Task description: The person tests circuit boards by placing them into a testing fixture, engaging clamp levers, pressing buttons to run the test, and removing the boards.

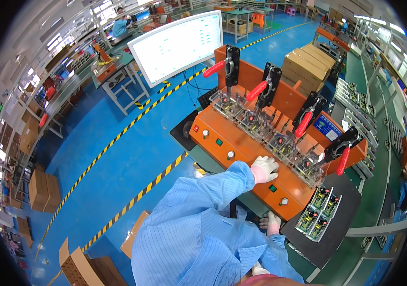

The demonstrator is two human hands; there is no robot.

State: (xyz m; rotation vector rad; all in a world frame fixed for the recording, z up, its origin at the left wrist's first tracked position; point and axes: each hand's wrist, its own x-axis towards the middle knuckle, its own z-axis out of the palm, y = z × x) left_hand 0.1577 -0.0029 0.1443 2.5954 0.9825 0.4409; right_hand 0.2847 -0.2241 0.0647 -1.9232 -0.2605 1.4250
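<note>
The left hand (264, 169), in a white glove, rests on the sloping front of the orange box (218, 152), between its front buttons. Its fingers look slightly bent and close together; the palm side is hidden, so I cannot tell whether it covers a button, presses one or only leans there. The right hand (271, 223), also gloved, is low at the near edge of the box, close to its right end; whether it grips anything cannot be told.

Just beside the left hand on the box's front are a green switch (273, 188) and a white button (284, 201). Above it, along the top of the box, what look like circuit boards sit under clear plates (278, 140), below a row of four clamps with red handles (303, 125).

The step in hand seems to be working the box's front controls with the row loaded. A press there would call for one deliberate fingertip, with the other hand clear of the clamps.

Off the right end of the box, a black mat (344, 209) bears four green boards (310, 217) in a tray. Beyond the box's left end stands a lit screen (177, 47); behind the box are cartons (303, 66).
</note>
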